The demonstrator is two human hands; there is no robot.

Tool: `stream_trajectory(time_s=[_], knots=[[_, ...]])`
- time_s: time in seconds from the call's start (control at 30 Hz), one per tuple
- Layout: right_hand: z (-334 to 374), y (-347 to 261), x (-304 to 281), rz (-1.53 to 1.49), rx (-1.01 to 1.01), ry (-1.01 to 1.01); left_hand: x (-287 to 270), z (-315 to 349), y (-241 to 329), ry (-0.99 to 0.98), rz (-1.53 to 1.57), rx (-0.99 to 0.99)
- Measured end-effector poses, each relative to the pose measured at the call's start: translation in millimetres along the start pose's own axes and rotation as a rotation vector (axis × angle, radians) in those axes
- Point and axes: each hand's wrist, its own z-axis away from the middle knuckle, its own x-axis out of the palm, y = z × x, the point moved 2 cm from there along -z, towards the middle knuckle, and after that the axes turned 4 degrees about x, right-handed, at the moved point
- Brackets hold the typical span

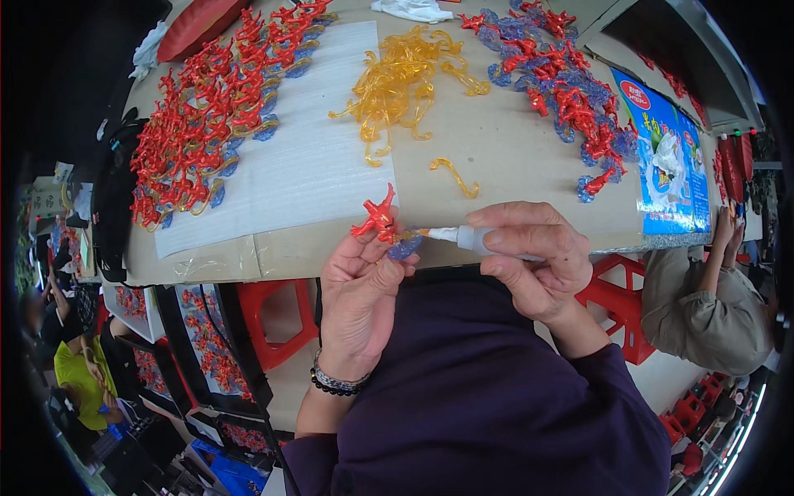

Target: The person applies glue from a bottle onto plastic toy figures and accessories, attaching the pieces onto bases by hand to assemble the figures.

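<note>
My left hand pinches a small red figurine with a clear blue base, held over the table's near edge. In my right hand is a white glue bottle, lying nearly level. Its narrow tip points left and meets the figurine close to the blue base; whether it touches is too small to tell. A single curved clear yellow piece lies on the table just beyond my hands. Farther back rests a heap of similar yellow pieces.
Rows of red figurines with yellow and blue parts stand at left on a white foam sheet. More red figurines with blue bases lie at back right, near a blue printed sheet. A red stool and another person are at right.
</note>
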Motion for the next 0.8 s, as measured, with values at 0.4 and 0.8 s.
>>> stream_trajectory(time_s=[0.4, 0.8], knots=[[0.5, -2.0, 4.4, 0.027, -0.017, -0.055, -0.5, -2.1, -3.2, -0.054, 0.131, -0.141], [0.3, -2.1, 8.2, 0.043, -0.001, -0.056, 1.5, -3.1, -2.6, -0.080, 0.114, -0.133]])
